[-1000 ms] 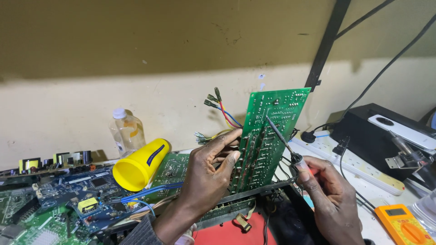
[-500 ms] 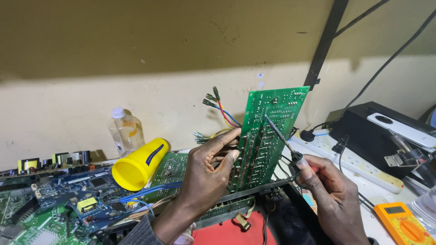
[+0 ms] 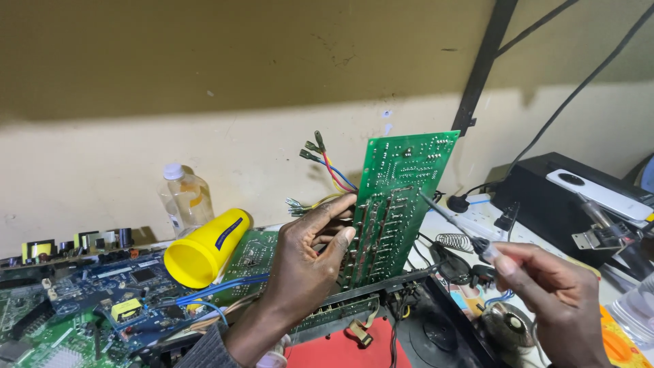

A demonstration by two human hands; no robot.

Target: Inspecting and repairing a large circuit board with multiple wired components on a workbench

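My left hand (image 3: 310, 262) holds a green circuit board (image 3: 395, 204) upright by its left edge, solder side toward me. Red, blue and yellow wires with terminals (image 3: 323, 163) stick out behind the board's upper left. My right hand (image 3: 552, 300) grips a thin soldering iron (image 3: 453, 221) by its handle. The iron's tip touches the right side of the board about halfway up.
A yellow plastic cup (image 3: 201, 249) lies on its side over blue and green circuit boards (image 3: 88, 300) at the left. A clear bottle (image 3: 187, 197) stands by the wall. At the right are a black box (image 3: 552, 204) with a white device, a white power strip (image 3: 477, 218) and a wire coil (image 3: 455, 242).
My right hand has shifted slightly, and the iron's tip has come down lower on the board's right side. The left hand and the board stay as they were.
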